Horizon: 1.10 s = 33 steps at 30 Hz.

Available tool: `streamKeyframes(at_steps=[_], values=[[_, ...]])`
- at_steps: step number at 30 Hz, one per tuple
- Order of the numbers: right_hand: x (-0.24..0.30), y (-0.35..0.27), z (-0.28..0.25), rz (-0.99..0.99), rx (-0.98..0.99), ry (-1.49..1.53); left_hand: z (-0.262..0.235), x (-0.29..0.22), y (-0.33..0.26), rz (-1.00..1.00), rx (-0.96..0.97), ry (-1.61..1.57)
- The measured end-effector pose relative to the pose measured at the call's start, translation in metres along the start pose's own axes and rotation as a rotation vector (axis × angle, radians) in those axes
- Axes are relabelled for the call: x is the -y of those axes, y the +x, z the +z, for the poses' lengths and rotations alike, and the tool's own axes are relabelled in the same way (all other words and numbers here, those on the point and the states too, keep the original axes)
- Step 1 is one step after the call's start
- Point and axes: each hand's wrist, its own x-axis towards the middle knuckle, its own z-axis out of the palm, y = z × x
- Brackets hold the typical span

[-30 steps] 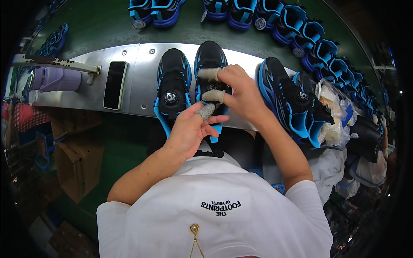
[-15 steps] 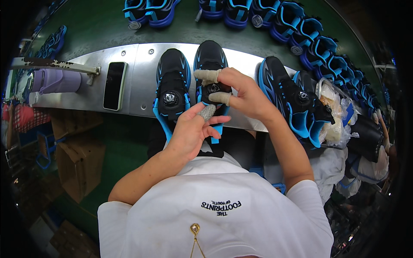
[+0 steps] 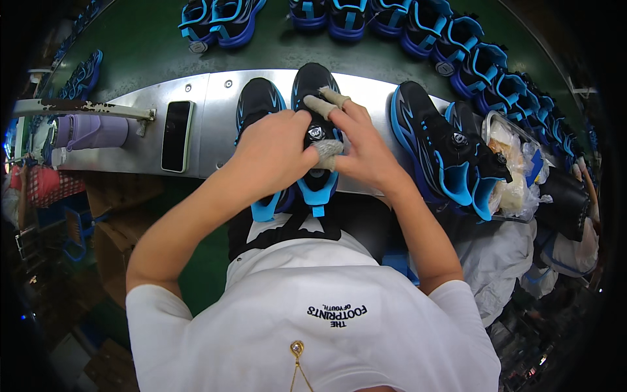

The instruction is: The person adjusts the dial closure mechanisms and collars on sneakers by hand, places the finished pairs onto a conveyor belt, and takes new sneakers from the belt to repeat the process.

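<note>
Two black sneakers with blue trim stand side by side before me, toes pointing away. On the right sneaker, a round lacing dial shows between my hands. My left hand reaches across the left sneaker and covers its middle. Its fingers are bent at the right sneaker's side, and its thumb, in a grey finger sleeve, is below the dial. My right hand grips the same sneaker from the right. Beige sleeves cover its two fingers on the upper, and its thumb meets my left thumb under the dial.
Another pair of sneakers stands to the right, beside a clear tray of bagged items. A phone and a purple bottle lie left on the metal ledge. Rows of sneakers line the green surface beyond.
My left hand has moved up and forward onto the right sneaker. My right fingers have shifted off the dial, which now shows. The sneaker's heel and blue pull tab have come into view.
</note>
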Motion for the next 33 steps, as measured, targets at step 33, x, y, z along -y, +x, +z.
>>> streamKeyframes(at_steps=[33], values=[[-0.009, 0.004, 0.021, 0.191, -0.075, 0.304, 0.006, 0.042, 0.016, 0.255, 0.136, -0.532]])
